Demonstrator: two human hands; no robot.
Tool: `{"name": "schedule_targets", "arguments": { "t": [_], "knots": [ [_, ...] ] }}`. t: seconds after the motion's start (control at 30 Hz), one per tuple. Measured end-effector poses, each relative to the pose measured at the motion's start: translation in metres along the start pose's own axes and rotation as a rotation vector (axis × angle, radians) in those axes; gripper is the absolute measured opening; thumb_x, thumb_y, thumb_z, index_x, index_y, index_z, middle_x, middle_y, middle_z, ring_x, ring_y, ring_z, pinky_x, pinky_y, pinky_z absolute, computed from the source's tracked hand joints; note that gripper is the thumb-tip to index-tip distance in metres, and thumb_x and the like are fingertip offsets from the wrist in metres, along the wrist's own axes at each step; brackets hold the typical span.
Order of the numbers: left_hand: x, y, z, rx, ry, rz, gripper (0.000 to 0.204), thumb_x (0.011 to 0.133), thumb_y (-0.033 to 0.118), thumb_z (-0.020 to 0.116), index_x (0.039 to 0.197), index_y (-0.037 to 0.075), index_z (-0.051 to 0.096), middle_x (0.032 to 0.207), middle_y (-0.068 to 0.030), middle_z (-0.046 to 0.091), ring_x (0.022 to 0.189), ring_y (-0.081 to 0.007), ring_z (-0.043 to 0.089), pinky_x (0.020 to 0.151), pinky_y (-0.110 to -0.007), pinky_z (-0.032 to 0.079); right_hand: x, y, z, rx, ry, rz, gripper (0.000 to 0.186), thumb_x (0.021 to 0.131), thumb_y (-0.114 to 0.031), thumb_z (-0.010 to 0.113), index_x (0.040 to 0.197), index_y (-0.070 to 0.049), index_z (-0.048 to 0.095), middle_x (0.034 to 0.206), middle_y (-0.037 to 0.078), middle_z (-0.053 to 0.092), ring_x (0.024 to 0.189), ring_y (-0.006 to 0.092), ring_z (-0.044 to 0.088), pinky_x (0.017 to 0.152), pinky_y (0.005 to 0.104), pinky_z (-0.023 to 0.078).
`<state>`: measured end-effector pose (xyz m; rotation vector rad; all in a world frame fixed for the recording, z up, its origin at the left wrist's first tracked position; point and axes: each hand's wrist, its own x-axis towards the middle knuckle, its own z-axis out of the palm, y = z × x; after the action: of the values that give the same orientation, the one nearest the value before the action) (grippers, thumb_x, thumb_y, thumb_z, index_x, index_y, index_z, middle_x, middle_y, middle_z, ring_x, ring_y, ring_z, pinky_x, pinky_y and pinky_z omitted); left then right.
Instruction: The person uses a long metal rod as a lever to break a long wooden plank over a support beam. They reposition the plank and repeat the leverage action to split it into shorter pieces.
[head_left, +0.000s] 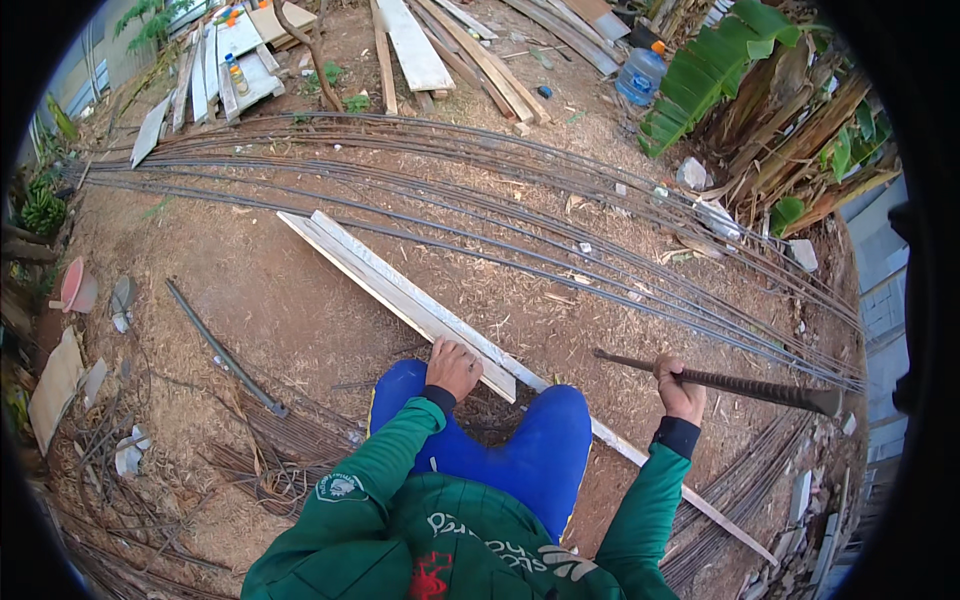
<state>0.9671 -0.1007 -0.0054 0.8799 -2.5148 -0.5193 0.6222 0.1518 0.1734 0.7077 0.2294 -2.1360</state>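
Dirt yard, long steel rods (480, 215) curving beyond white plank (400, 295). Left hand (453, 367) pressed flat on plank, above blue knees. Right hand (680, 388) fisted around ribbed bar (740, 385), right of plank. Plank's near end runs behind right sleeve.

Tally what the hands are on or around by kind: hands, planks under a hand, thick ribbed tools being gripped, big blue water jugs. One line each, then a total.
Hands: 2 (left hand, right hand)
Long pale plank under the left hand: 1
Thick ribbed steel bar gripped by the right hand: 1
Blue water jug: 1
Total: 5
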Motion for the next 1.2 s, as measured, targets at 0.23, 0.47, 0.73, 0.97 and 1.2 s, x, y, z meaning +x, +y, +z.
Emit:
{"name": "schedule_targets", "arguments": {
  "t": [0.23, 0.47, 0.73, 0.97, 1.2],
  "knots": [
    [0.024, 0.025, 0.000, 0.011, 0.187, -0.087, 0.035, 0.088, 0.032, 0.059, 0.104, 0.003, 0.071, 0.127, -0.0171, 0.057, 0.133, -0.0335, 0.039, 0.116, -0.056, 0.019, 0.000, 0.019, 0.010, 0.337, 0.114, 0.114, 0.009, 0.083, 0.007, 0.048, 0.086, 0.000, 0.044, 0.075, 0.007, 0.043, 0.059, 0.0157, 0.044, 0.045, 0.0285, 0.038],
    [0.058, 0.042, 0.004, -0.052, 0.101, -0.284, 0.054, 0.082, 0.032, 0.065, 0.125, 0.000, 0.058, 0.128, -0.0199, 0.056, 0.138, -0.0347, 0.033, 0.115, -0.057, 0.021, -0.049, 0.035, 0.050, 0.190, -0.133, 0.052, 0.011, 0.090, 0.006, 0.045, 0.099, 0.003, 0.038, 0.082, 0.010, 0.042, 0.064, 0.0159, 0.047, 0.046, 0.0248, 0.033],
    [0.039, 0.033, 0.001, -0.105, 0.142, -0.246, 0.058, 0.084, 0.032, 0.065, 0.130, -0.002, 0.053, 0.126, -0.0212, 0.059, 0.134, -0.0363, 0.037, 0.110, -0.053, 0.027, -0.097, 0.040, 0.120, -0.609, -0.428, -0.394, 0.014, 0.104, -0.007, 0.038, 0.109, 0.005, 0.040, 0.086, 0.005, 0.043, 0.063, 0.0099, 0.041, 0.049, 0.0241, 0.037],
    [0.007, 0.024, -0.011, -0.111, 0.100, -0.256, 0.057, 0.085, 0.033, 0.065, 0.129, -0.001, 0.053, 0.121, -0.0217, 0.059, 0.128, -0.0369, 0.041, 0.108, -0.051, 0.029, -0.077, 0.074, 0.138, -1.113, -0.366, -0.729, 0.024, 0.105, -0.028, 0.046, 0.112, -0.006, 0.053, 0.068, -0.005, 0.034, 0.047, 0.0033, 0.030, 0.035, 0.0195, 0.027],
    [0.045, 0.010, -0.011, 0.032, 0.103, -0.271, 0.023, 0.090, 0.025, 0.061, 0.094, 0.004, 0.068, 0.080, -0.0146, 0.069, 0.089, -0.0294, 0.062, 0.096, -0.045, 0.036, -0.134, 0.110, 0.194, -1.221, -0.763, -0.917, 0.029, 0.106, -0.031, 0.043, 0.108, -0.003, 0.052, 0.066, -0.004, 0.034, 0.045, 0.0034, 0.029, 0.035, 0.0197, 0.028]
  ]
}}
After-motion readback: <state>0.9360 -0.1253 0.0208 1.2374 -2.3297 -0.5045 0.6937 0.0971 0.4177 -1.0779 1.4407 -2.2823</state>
